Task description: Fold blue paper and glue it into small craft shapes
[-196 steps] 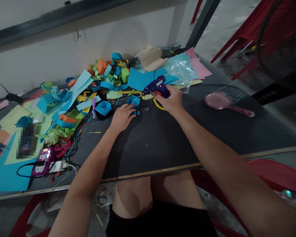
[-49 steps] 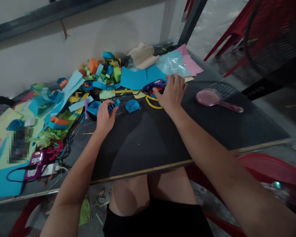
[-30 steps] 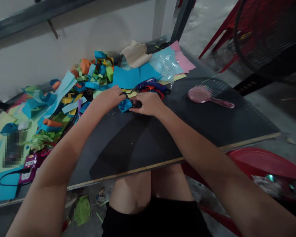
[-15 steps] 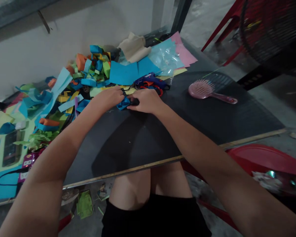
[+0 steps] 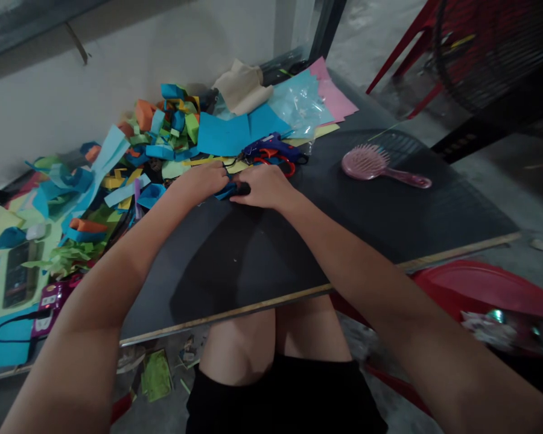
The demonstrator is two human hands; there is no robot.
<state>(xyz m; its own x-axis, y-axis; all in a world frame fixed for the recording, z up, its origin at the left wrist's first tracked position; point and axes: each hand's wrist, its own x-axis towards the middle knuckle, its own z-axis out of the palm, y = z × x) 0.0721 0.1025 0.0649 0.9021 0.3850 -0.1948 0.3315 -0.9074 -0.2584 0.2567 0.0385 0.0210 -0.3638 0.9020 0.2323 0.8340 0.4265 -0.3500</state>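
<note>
A small folded piece of blue paper (image 5: 226,191) lies between my hands, low over the dark tabletop. My left hand (image 5: 210,179) is closed, its fingertips on the far left side of the paper. From the right, my right hand (image 5: 261,185) closes on the same paper with thumb and fingers. Something dark shows between that thumb and the fingers; whether it is an object or shadow I cannot tell. Just beyond my right hand are a blue glue gun (image 5: 271,146) and red-handled scissors (image 5: 283,164).
Folded paper pieces (image 5: 174,123) in several colours are heaped at the back left. Blue sheets (image 5: 224,134) lie beside them. A pink hairbrush (image 5: 366,163) rests on the right of the table (image 5: 271,253). A phone (image 5: 20,274) and a purple power strip (image 5: 49,307) are at left.
The blue paper shows less between my hands and looks turned or pressed flatter. Both hands stay nearly in place. The whole view has shifted slightly.
</note>
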